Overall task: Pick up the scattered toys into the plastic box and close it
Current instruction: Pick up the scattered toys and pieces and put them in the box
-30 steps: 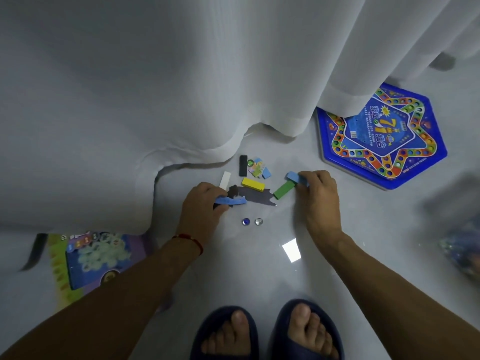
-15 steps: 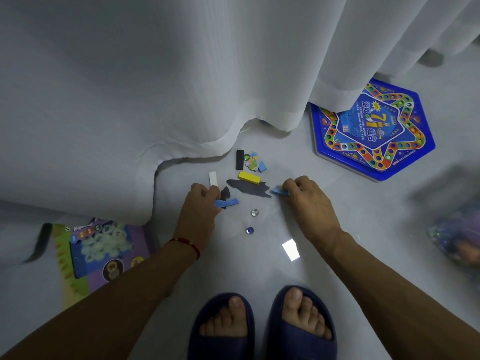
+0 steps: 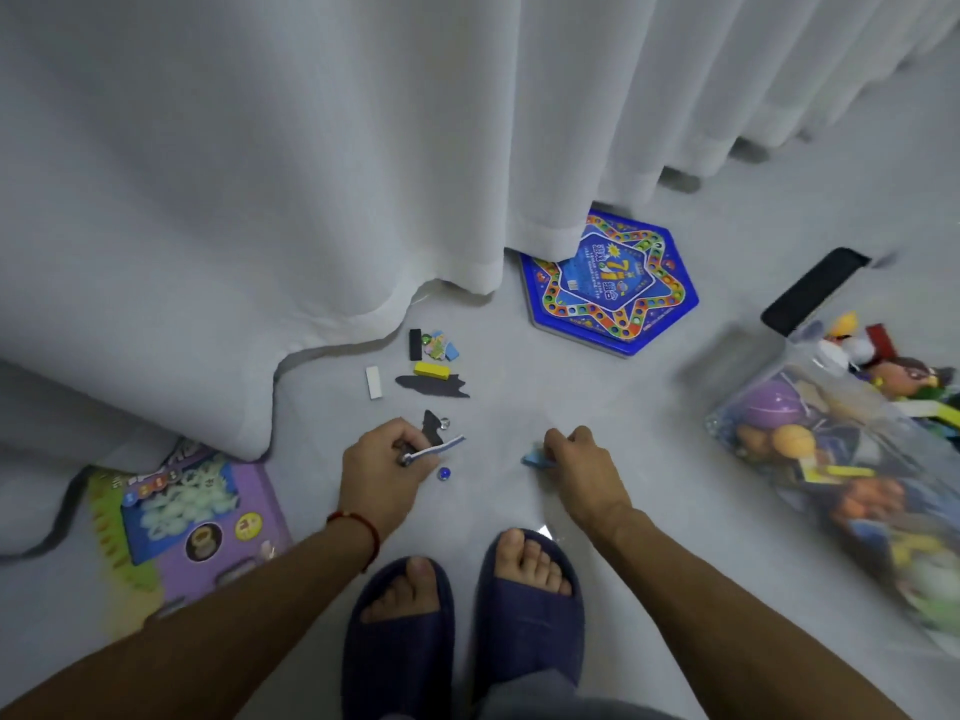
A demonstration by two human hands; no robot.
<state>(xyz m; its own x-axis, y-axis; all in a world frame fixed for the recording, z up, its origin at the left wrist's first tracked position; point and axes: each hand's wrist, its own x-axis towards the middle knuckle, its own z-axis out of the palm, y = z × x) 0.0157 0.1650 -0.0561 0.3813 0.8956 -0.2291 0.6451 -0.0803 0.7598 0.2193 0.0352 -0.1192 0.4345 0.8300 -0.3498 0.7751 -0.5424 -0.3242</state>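
My left hand (image 3: pixel 382 467) grips a flat blue piece (image 3: pixel 441 449) and a dark piece (image 3: pixel 431 427). My right hand (image 3: pixel 584 462) pinches small blue blocks (image 3: pixel 535 457) just above the floor. A clear plastic box (image 3: pixel 852 459) full of toys stands open at the right, its black lid (image 3: pixel 810 288) behind it. Loose on the floor ahead lie a yellow block (image 3: pixel 431 370), a white block (image 3: pixel 373 382), a black block (image 3: pixel 415 344), a dark flat shape (image 3: pixel 434 387), small coloured bits (image 3: pixel 441 346), a blue marble (image 3: pixel 443 474) and a clear marble (image 3: pixel 444 423).
A blue hexagonal game board (image 3: pixel 613 288) lies partly under the white curtain (image 3: pixel 311 174). A purple toy package (image 3: pixel 187 511) lies at the left by the curtain hem. My feet in dark slippers (image 3: pixel 462 615) stand at the bottom centre.
Both hands have drawn back toward my feet with their pieces. The green block has gone from the floor by my right hand. The view has swung so the toy box is now visible at right.
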